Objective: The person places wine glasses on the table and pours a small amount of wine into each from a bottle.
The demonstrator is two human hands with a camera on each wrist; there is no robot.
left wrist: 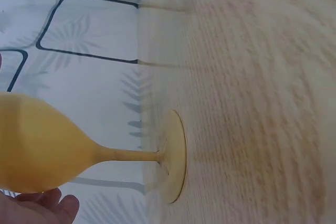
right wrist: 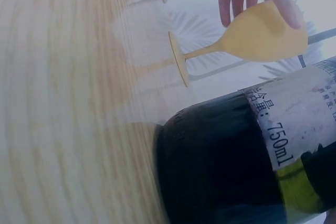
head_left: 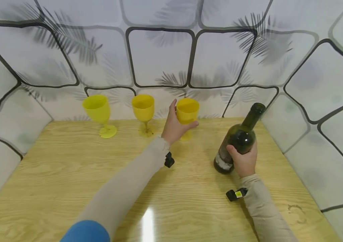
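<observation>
I'm indoors, room type unclear | flat yellowish wood-grain tabletop before me | white walls on three sides (frond-printed, black-lined)

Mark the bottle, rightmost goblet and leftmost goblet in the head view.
Bottle (head_left: 242, 135): head view, dark glass near the shoulder.
Rightmost goblet (head_left: 187, 117): head view, outside of the bowl.
Leftmost goblet (head_left: 100, 114): head view, outside of the bowl.

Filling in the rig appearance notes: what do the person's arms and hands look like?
Left hand and right hand are ungloved. Left sleeve is beige, with a blue section higher up; right sleeve is beige, wrinkled. Black wrist devices: left device; right device has a yellow-green marking.
</observation>
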